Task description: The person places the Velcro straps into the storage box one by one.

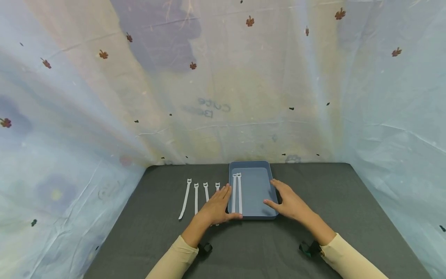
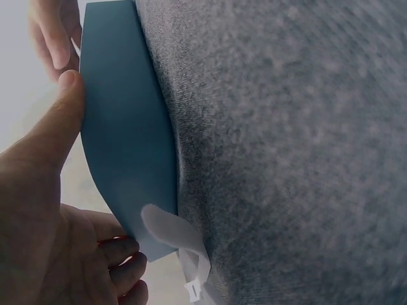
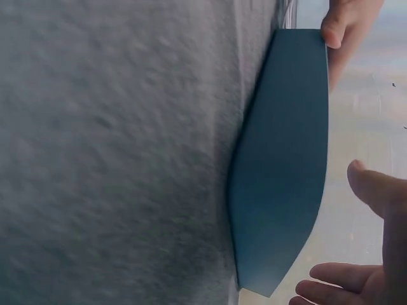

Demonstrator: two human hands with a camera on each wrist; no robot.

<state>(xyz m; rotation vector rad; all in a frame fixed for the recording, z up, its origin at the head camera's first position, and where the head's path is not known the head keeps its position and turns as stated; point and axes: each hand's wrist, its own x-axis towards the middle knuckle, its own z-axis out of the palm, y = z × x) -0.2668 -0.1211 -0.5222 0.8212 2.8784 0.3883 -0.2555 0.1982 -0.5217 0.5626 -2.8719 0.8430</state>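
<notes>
A blue-grey rectangular tray [image 1: 256, 193] lies on the dark cloth, with two white cable straps [image 1: 239, 195] side by side along its left inner side. My left hand [image 1: 214, 208] is at the tray's near-left corner, fingers extended along its left side. In the left wrist view, the thumb touches the rim of the tray [image 2: 124, 121], and a strap [image 2: 172, 230] lies beside that hand's fingers. At the right side is my right hand [image 1: 292, 202], fingers and thumb spread, holding nothing. The right wrist view shows it apart from the tray's front wall [image 3: 280, 159].
Several more white straps [image 1: 186, 199] lie in a row left of the tray, some partly hidden by the left hand. A dark grey cloth [image 1: 146, 240] covers the table. Patterned sheeting [image 1: 244, 135] hangs behind and at both sides.
</notes>
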